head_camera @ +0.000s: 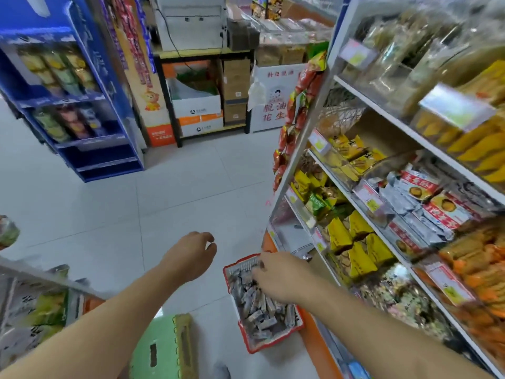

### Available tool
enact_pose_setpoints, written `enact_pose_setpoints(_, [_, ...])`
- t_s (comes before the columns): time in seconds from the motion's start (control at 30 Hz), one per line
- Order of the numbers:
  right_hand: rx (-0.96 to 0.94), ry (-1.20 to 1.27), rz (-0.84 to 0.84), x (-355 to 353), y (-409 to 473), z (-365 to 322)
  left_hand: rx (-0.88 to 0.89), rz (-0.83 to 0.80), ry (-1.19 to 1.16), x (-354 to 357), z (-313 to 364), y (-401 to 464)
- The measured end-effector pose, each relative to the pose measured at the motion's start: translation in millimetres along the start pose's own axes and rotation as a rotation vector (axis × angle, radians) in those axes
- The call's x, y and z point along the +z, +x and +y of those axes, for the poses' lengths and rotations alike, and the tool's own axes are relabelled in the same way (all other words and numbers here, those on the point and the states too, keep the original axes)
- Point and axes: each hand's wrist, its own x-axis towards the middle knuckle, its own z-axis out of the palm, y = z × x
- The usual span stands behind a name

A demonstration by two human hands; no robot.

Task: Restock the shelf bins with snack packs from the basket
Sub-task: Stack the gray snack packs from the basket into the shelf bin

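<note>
Over the red basket (pixel 247 341) on the floor, the right hand (pixel 281 277) reaches down among silver snack packs (pixel 257 310), its grasp hidden, while the farther left hand (pixel 191 255) hangs loosely curled, empty.

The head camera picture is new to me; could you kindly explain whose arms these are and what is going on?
There is no machine here: a person wears a wide-angle camera on the head, looking down at their own bare arms in a shop aisle. On the floor stands a red basket full of small grey snack packs. The right hand reaches down into the packs; whether it already holds one cannot be told. The left hand hangs loosely curled over the floor, holding nothing. To the right, the shelf bins hold other snacks. A green stool sits near the bottom edge.
</note>
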Motion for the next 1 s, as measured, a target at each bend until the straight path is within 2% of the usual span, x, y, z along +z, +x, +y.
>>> enact_pose_setpoints(0.4, [0.145,0.211,0.057,-72,74,79,0.229,-0.138,0.126,5,104,154])
enact_pose_setpoints(0.67, [0.244,0.338,0.093,-89,135,121,0.353,-0.219,0.17,16,157,235])
enact_pose_setpoints(0.87, [0.401,0.417,0.178,-88,184,127,0.548,-0.336,0.228,34,181,313])
enact_pose_setpoints(1.0, [0.573,0.621,0.193,-65,215,123,0.691,-0.475,0.236,63,185,348])
